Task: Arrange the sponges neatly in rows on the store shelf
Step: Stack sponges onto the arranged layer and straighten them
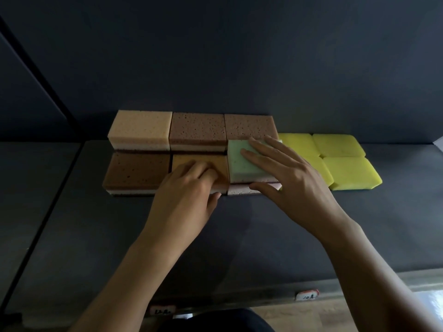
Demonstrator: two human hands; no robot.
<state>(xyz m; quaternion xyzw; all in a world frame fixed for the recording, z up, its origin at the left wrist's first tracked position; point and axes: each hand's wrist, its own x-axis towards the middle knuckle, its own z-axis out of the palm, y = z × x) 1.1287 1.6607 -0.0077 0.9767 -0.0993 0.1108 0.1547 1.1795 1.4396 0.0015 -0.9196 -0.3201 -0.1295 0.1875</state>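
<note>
Stacked sponges stand in two rows on the dark shelf [239, 236]. The back row has a cream stack [141, 129] and two brown stacks [197, 129] [249, 127]. In front sit a brown stack [136, 171], an orange-topped stack [215, 166] and a green sponge [242, 161] on a pink one [239, 189]. My left hand [187, 195] rests on the orange sponge with curled fingers and its thumb at the front edge. My right hand [287, 178] lies flat on the green sponge, fingers straight, thumb against the pink sponge's front.
Several flat yellow sponges [345, 161] lie in two rows to the right of the stacks. A shelf front rail carries small price tags [306, 294]. A dark back wall rises behind the sponges, and a black upright post stands at the far left.
</note>
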